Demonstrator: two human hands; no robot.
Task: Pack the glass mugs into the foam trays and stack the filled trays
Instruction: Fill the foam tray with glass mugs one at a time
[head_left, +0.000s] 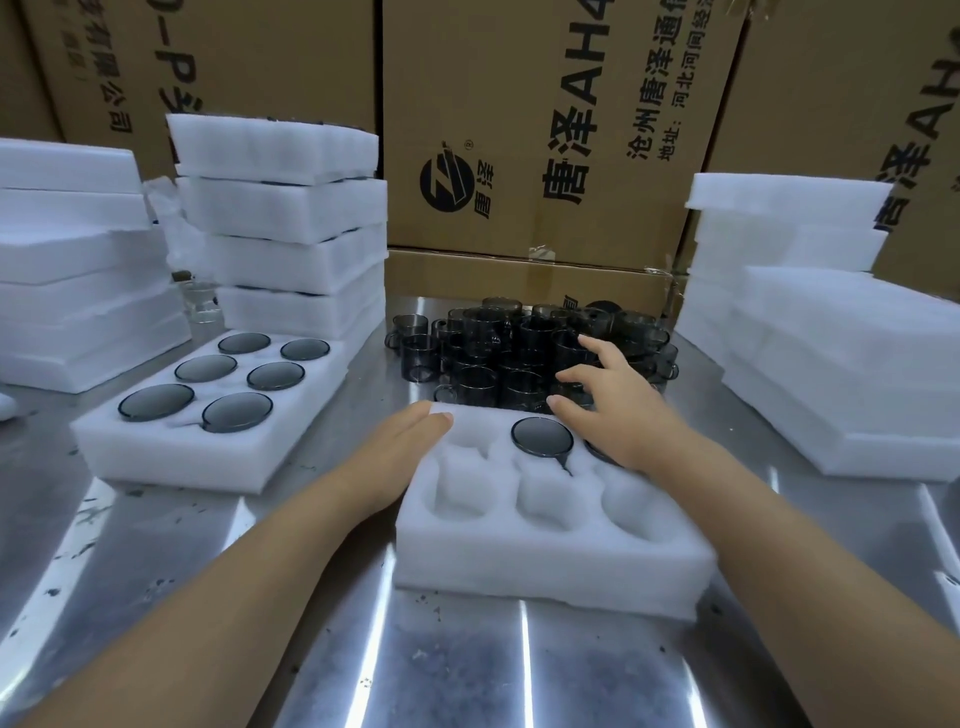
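A white foam tray lies in front of me on the metal table. One dark glass mug sits in its far middle pocket; a second mug is mostly hidden under my right hand in the far right pocket. The other pockets hold nothing. My left hand rests flat against the tray's far left corner. Above the tray's far right corner my right hand hovers with spread fingers over the pile of loose smoky glass mugs. A filled tray with several mugs lies at the left.
A stack of filled foam trays stands behind the filled tray. More foam trays are piled at the far left and others at the right. Cardboard boxes wall off the back of the steel table.
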